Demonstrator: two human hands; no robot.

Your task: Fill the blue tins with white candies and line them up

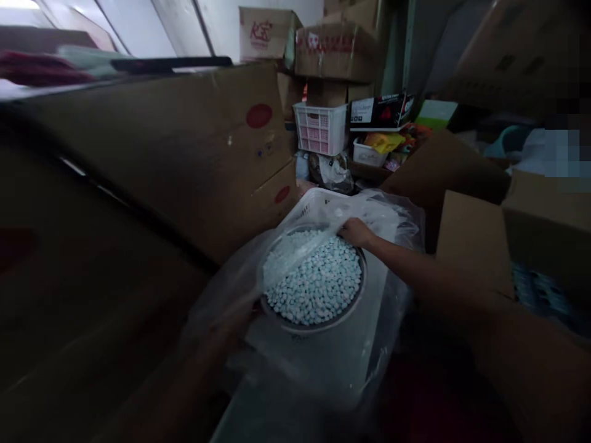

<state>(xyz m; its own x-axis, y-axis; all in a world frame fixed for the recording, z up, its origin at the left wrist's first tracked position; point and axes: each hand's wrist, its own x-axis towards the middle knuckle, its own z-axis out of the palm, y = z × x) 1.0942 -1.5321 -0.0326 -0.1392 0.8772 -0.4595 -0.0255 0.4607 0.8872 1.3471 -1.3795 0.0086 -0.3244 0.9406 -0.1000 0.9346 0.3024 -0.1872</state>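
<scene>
A round metal bowl (364, 280) is full of small pale blue and white pieces (318, 283), like candies or tablets. Clear plastic sheeting (295, 255) drapes over its far left part. At the bowl's far right rim, my right hand (356, 234) is closed on the edge of this sheeting. My left hand (242, 320) is by the near left rim, dim and partly behind the plastic, so its fingers cannot be made out. Under the bowl is a pale flat surface, with more of the plastic spread around it. A white slotted basket (318, 198) stands just beyond.
Large cardboard boxes (194, 141) form a wall on the left. An open carton (475, 237) stands close on the right, near my forearm. At the back are a white crate (322, 129), a small white tub (369, 154) with colourful packets, and stacked cartons (337, 52).
</scene>
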